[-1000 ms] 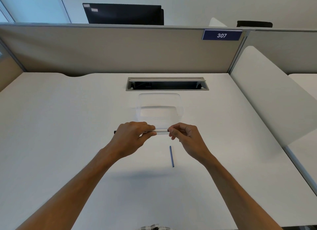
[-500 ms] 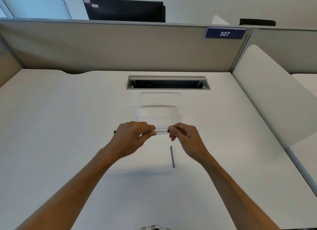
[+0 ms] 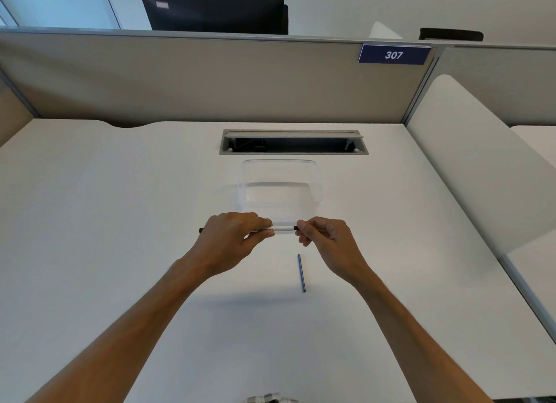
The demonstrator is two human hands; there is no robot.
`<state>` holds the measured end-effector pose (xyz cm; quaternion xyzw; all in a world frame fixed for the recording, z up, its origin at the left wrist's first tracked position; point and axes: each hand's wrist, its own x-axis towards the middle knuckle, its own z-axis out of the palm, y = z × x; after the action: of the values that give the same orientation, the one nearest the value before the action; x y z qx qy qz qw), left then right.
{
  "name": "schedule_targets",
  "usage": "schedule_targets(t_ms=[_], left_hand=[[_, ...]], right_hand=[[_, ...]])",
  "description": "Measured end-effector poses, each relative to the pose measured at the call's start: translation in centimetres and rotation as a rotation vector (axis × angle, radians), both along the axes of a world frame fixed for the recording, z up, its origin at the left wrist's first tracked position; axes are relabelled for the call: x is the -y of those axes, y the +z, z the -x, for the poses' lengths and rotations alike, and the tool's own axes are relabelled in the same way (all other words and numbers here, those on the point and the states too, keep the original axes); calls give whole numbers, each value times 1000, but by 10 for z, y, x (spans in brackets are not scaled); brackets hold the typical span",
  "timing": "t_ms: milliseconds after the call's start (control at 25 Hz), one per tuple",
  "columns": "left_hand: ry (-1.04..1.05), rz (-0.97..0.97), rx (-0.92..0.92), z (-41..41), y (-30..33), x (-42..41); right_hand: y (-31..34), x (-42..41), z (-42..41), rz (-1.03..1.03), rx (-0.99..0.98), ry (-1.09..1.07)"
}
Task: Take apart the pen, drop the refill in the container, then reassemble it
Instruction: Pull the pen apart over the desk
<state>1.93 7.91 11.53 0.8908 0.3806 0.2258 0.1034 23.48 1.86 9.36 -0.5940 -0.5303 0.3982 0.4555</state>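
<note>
**Both hands on the pen, refill lying on the desk**

Nearest the camera, a scrap of checked fabric [image 3: 272, 398] shows at the bottom edge of the view. Two bare forearms reach forward from there over the white desk [image 3: 90, 222].

Between the forearms, a thin blue refill [image 3: 301, 273] lies flat on the desk surface, pointing roughly away from the person. It sits just below the right hand and touches neither hand.

Further out, the two hands meet on the pen [image 3: 279, 229], which is held level and crosswise above the desk. The left hand [image 3: 230, 240] wraps its fingers closed around the left part of the white barrel, and a dark end of the pen sticks out past its knuckles to the left. The right hand [image 3: 326, 240] pinches the right end of the pen between thumb and fingertips, the other fingers curled in. A short stretch of white barrel with small print shows between the hands.

Just beyond the pen stands a clear plastic container [image 3: 316, 174], open on top, with nothing visible inside.

Behind it a cable slot [image 3: 293, 141] is cut into the desk. A beige partition [image 3: 210, 80] rises at the back, carrying a blue plate [image 3: 394, 54] marked 307, and a dark monitor [image 3: 213, 11] shows above it.
</note>
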Motion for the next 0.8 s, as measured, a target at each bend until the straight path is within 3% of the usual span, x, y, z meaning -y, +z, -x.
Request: schedule_targets(t_ms=[320, 600, 800], left_hand=[[14, -5, -4, 1, 1, 1], [8, 4, 3, -2, 1, 3], [-1, 13, 12, 0, 0, 3]], right_hand=[[-3, -2, -7, 20, -78, 40], [1, -2, -2, 8, 14, 42], [1, -2, -9, 5, -38, 82]])
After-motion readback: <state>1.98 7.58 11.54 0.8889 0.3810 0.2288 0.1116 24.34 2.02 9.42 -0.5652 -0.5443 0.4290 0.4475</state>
